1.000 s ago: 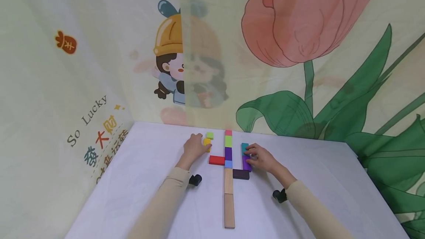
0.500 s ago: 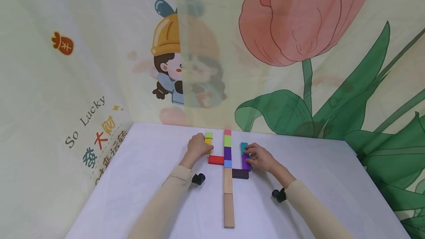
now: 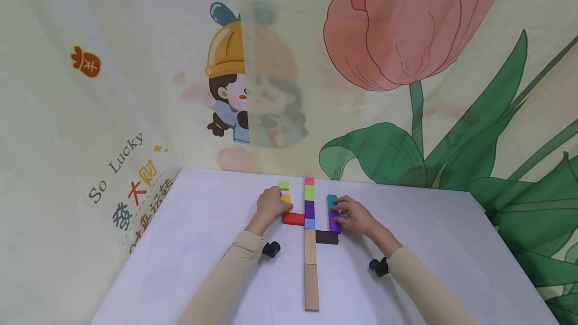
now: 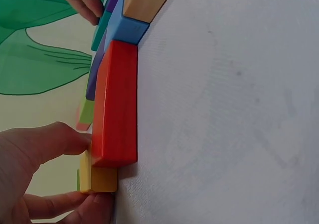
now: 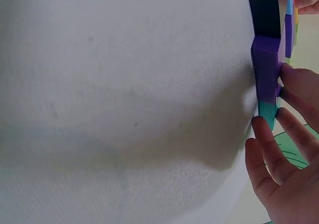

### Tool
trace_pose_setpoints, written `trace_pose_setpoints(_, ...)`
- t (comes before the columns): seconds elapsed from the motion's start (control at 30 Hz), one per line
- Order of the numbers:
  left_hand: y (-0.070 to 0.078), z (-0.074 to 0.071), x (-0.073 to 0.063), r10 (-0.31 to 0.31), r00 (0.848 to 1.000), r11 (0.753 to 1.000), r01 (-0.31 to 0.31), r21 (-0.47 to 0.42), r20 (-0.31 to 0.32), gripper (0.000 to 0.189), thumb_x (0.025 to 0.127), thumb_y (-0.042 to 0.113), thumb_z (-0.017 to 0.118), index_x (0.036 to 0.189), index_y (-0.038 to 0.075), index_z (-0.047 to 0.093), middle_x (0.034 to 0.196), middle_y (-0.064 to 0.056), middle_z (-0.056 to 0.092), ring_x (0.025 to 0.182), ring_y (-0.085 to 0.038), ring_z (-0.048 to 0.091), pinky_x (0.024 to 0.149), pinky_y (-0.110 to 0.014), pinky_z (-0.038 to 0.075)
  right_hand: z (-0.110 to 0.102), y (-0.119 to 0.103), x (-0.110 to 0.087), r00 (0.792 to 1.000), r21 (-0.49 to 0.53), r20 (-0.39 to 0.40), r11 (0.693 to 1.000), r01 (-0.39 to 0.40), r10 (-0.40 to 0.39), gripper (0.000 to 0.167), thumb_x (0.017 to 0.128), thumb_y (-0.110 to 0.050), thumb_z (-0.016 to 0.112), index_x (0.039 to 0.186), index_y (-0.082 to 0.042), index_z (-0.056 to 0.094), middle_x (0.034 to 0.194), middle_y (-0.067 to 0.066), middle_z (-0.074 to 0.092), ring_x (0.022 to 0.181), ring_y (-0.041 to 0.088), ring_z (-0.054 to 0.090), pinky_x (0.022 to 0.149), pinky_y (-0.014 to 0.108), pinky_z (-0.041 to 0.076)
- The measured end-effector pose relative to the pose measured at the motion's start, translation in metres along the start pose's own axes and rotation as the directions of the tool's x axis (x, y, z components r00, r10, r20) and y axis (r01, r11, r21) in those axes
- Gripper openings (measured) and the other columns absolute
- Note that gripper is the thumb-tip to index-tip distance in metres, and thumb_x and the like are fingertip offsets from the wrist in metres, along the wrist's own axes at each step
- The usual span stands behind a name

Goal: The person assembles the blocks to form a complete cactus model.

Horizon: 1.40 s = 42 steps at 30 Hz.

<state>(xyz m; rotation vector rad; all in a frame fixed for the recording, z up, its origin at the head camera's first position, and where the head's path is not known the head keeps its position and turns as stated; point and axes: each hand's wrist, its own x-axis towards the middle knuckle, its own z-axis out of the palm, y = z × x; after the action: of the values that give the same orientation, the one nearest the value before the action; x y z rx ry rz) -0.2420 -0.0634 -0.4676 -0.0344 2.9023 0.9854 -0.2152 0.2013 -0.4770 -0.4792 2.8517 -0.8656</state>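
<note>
My left hand [image 3: 271, 203] pinches a yellow block [image 4: 103, 179] between thumb and fingers. The yellow block lies at the outer end of a red block [image 3: 294, 219], on its far side. A little beyond it lies a light green block [image 3: 284, 185]. My right hand [image 3: 354, 214] rests its fingertips, loosely spread, against a teal block [image 3: 331, 200] and a purple block [image 5: 266, 67] set end to end. The purple block's near end meets a black block [image 3: 327, 237]. In the right wrist view, the right thumb lies beside the purple block.
A straight centre row runs away from me: two plain wooden blocks [image 3: 311, 287], a light blue block [image 3: 309, 223], then dark purple [image 3: 309, 209], green and pink blocks. Red and black blocks branch off it. A white cloth [image 3: 180, 255] covers the table; a printed curtain [image 3: 384, 114] hangs behind.
My left hand has drawn the yellow block toward me, up to the red block, leaving a gap to the light green block. The right hand has stayed in place.
</note>
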Motion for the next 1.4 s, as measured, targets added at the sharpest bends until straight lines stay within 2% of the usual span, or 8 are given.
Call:
trace_pose_setpoints(0.37, 0.000, -0.001, 0.000, -0.009, 1.000, 1.000, 0.009, 0.014, 0.010, 0.045, 0.077, 0.032, 0.076, 0.103, 0.000, 0.061, 0.086, -0.011, 0.064, 0.072, -0.021, 0.055, 0.061, -0.027, 0.043, 0.002, 0.003, 0.000, 1.000, 0.021, 0.007, 1.000, -0.015, 0.015, 0.031, 0.086, -0.012, 0.072, 0.115, -0.004, 0.070, 0.132, 0.011, 0.056, 0.106, 0.026, 0.061, 0.089, 0.040, 0.054)
trace_pose_setpoints(0.5, 0.001, -0.001, 0.003, 0.005, 0.999, 0.999, -0.003, 0.036, -0.052, 0.045, 0.081, 0.035, 0.073, 0.105, -0.001, 0.061, 0.091, -0.014, 0.067, 0.073, -0.023, 0.058, 0.063, -0.031, 0.047, 0.000, 0.003, 0.000, 1.000, 0.026, 0.009, 1.000, -0.015, 0.015, 0.031, 0.086, -0.012, 0.072, 0.115, -0.003, 0.070, 0.132, 0.012, 0.056, 0.106, 0.026, 0.061, 0.088, 0.040, 0.054)
trace_pose_setpoints(0.57, 0.002, -0.002, 0.008, 0.012, 0.995, 0.999, -0.009, 0.035, -0.095, 0.045, 0.082, 0.034, 0.071, 0.107, -0.002, 0.062, 0.094, -0.016, 0.068, 0.075, -0.026, 0.060, 0.065, -0.035, 0.050, -0.001, 0.003, -0.001, 1.000, 0.026, 0.004, 1.000, -0.009, 0.008, 0.030, 0.086, -0.011, 0.072, 0.115, -0.003, 0.070, 0.132, 0.012, 0.056, 0.105, 0.026, 0.061, 0.088, 0.040, 0.054)
trace_pose_setpoints(0.67, 0.005, -0.001, 0.017, 0.004, 0.992, 1.000, -0.002, 0.012, -0.126, 0.046, 0.084, 0.034, 0.069, 0.113, -0.001, 0.061, 0.100, -0.017, 0.068, 0.080, -0.028, 0.062, 0.071, -0.040, 0.052, -0.002, 0.003, -0.001, 1.000, 0.030, -0.004, 1.000, -0.009, 0.009, 0.029, 0.085, -0.010, 0.072, 0.113, -0.002, 0.071, 0.131, 0.012, 0.056, 0.105, 0.026, 0.061, 0.089, 0.040, 0.054)
trace_pose_setpoints(0.83, 0.010, 0.004, 0.031, -0.002, 0.993, 1.000, 0.003, 0.009, -0.116, 0.050, 0.087, 0.035, 0.067, 0.122, 0.001, 0.060, 0.111, -0.017, 0.066, 0.090, -0.029, 0.062, 0.080, -0.042, 0.052, -0.002, 0.002, -0.002, 1.000, 0.050, -0.007, 0.999, -0.004, 0.004, 0.029, 0.085, -0.009, 0.072, 0.114, -0.002, 0.070, 0.131, 0.013, 0.056, 0.106, 0.028, 0.062, 0.090, 0.041, 0.054)
trace_pose_setpoints(0.97, 0.012, 0.005, 0.037, 0.010, 0.993, 1.000, -0.011, -0.010, -0.119, 0.042, 0.086, 0.030, 0.069, 0.115, 0.000, 0.064, 0.110, -0.018, 0.067, 0.090, -0.031, 0.061, 0.082, -0.043, 0.051, 0.000, 0.000, -0.001, 1.000, 0.067, -0.002, 0.998, -0.015, 0.015, 0.030, 0.085, -0.010, 0.072, 0.115, -0.002, 0.070, 0.132, 0.012, 0.056, 0.107, 0.027, 0.062, 0.088, 0.039, 0.054)
trace_pose_setpoints(1.1, 0.012, 0.005, 0.038, 0.012, 0.992, 1.000, -0.014, -0.017, -0.128, 0.033, 0.084, 0.025, 0.071, 0.105, 0.000, 0.066, 0.103, -0.016, 0.068, 0.084, -0.029, 0.061, 0.077, -0.040, 0.050, 0.001, 0.000, -0.001, 1.000, 0.054, -0.005, 0.998, -0.018, 0.018, 0.030, 0.085, -0.011, 0.072, 0.114, -0.003, 0.070, 0.132, 0.010, 0.056, 0.106, 0.025, 0.063, 0.087, 0.037, 0.055)
trace_pose_setpoints(1.4, 0.013, 0.001, 0.036, -0.067, 0.997, 0.998, 0.066, -0.021, -0.031, 0.031, 0.079, 0.029, 0.071, 0.096, 0.004, 0.063, 0.089, -0.010, 0.065, 0.075, -0.022, 0.056, 0.062, -0.027, 0.037, 0.000, 0.001, -0.001, 1.000, 0.060, -0.004, 0.998, -0.015, 0.015, 0.030, 0.085, -0.011, 0.073, 0.114, -0.003, 0.071, 0.131, 0.011, 0.056, 0.106, 0.026, 0.063, 0.087, 0.038, 0.055)
